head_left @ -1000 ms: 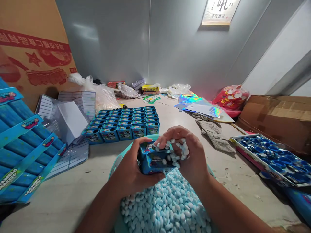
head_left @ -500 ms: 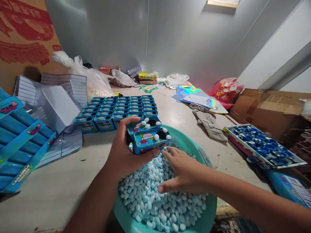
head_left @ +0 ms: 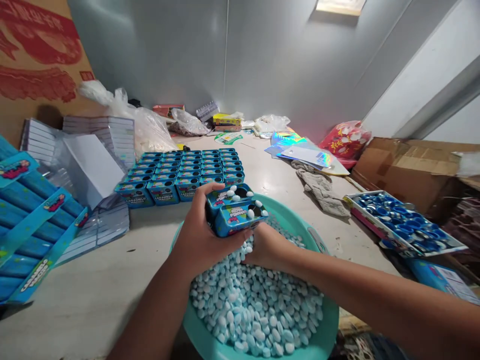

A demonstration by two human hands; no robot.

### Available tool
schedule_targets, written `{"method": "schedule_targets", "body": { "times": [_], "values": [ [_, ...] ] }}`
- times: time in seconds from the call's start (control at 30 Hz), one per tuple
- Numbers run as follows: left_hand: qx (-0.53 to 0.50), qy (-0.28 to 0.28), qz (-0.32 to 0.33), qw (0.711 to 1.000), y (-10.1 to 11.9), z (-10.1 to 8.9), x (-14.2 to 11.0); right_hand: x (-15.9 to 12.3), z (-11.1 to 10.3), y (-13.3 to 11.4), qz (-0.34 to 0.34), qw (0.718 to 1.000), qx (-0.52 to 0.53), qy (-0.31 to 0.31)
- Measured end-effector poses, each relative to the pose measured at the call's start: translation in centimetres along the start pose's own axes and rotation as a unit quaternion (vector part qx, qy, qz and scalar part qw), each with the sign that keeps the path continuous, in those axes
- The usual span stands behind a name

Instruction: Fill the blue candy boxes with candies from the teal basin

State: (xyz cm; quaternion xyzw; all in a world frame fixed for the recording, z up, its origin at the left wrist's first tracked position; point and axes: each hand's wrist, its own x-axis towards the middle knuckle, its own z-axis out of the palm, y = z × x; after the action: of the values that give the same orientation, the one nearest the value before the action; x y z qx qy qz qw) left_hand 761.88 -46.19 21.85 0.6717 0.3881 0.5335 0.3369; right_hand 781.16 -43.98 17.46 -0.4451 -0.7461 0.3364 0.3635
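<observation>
Two small blue candy tins (head_left: 234,216) with round holes in their tops are gripped side by side in my left hand (head_left: 202,237). A few white candies (head_left: 250,214) lie on the tops around the holes. Below the tins stands a teal basin (head_left: 332,320) heaped with pale blue and white candies (head_left: 258,305). My right hand (head_left: 268,247) reaches down into the basin under the tins, its fingers hidden behind the tins and among the candies. What it holds, if anything, does not show.
Rows of the same blue tins (head_left: 165,192) stand behind the basin. A tray of blue lids (head_left: 403,220) is at the right, beside a cardboard box (head_left: 397,170). A grey cloth (head_left: 322,190) lies on the table. Blue display boxes (head_left: 33,235) and a white carton (head_left: 90,170) stand left.
My right hand has turned and pushed down beneath the tins, so its fingers no longer show. The tins in my left hand have shifted slightly right.
</observation>
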Motion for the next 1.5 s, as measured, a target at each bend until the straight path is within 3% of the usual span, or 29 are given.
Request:
{"method": "schedule_targets", "body": {
  "times": [0.1,0.23,0.37,0.53,0.8,1.0,1.2,1.37,1.5],
  "values": [
    [-0.015,0.006,-0.021,1.000,0.1,0.0,0.1,-0.7,-1.1,-0.6,0.031,0.998,-0.047,-0.037],
    [0.045,-0.010,-0.044,0.998,0.2,-0.1,0.1,-1.9,-3.3,-2.3,0.083,0.993,0.046,0.063],
    [0.098,-0.068,-0.025,0.993,0.2,-0.3,0.0,-1.9,-5.4,-4.7,0.025,0.966,0.160,0.200],
    [0.106,-0.106,0.014,0.989,0.4,-0.3,-0.2,0.5,-5.1,-7.5,-0.043,0.931,0.273,0.239],
    [0.128,-0.116,0.029,0.985,0.0,-0.3,0.0,2.3,-2.4,-7.8,-0.048,0.931,0.296,0.208],
    [0.141,-0.115,-0.011,0.983,-0.2,-0.3,-0.1,2.2,-2.5,-7.3,-0.059,0.936,0.300,0.173],
    [0.123,-0.114,-0.026,0.985,-0.2,-0.2,-0.1,2.2,-2.8,-7.2,-0.127,0.943,0.276,0.139],
    [0.108,-0.082,-0.036,0.990,-0.2,-0.1,-0.1,1.6,-3.2,-7.3,-0.080,0.938,0.318,0.110],
    [0.106,-0.054,-0.039,0.992,-0.3,0.0,-0.2,1.0,-3.2,-7.3,-0.095,0.943,0.310,0.068]
  ]
}}
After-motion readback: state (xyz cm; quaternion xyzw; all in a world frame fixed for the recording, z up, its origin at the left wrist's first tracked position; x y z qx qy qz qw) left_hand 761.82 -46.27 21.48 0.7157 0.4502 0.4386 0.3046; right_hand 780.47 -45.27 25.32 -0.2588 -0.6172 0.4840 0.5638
